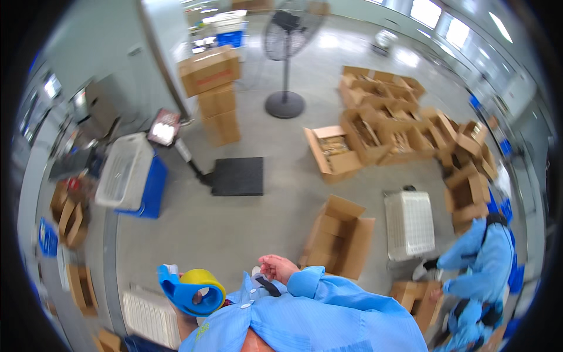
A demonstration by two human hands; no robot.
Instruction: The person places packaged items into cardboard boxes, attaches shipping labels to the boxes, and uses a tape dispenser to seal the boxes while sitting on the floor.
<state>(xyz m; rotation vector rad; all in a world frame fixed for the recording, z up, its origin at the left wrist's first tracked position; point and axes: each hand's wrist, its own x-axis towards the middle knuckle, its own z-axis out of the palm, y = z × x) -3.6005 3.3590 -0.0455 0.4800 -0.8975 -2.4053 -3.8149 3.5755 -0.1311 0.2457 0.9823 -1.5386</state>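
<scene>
My left hand (186, 321) grips a blue tape dispenser (170, 287) loaded with a roll of yellow tape (206, 280), held up in front of my left side. The dispenser covers most of that hand's fingers. My right hand (279, 268) is held before my chest, its fingers curled in with nothing visible in them. Beyond it, on the floor to the right, stands an open, empty cardboard box (337, 237) with its flaps up. It looks apart from the hand.
A black floor scale (237, 176) lies ahead, near stacked cartons (218, 97) and a standing fan (285, 104). Several open boxes (375, 132) group at the right. A white crate (409, 226) sits nearer. Co-workers in blue (484, 258) handle a box at the lower right. Crates (132, 176) stand left.
</scene>
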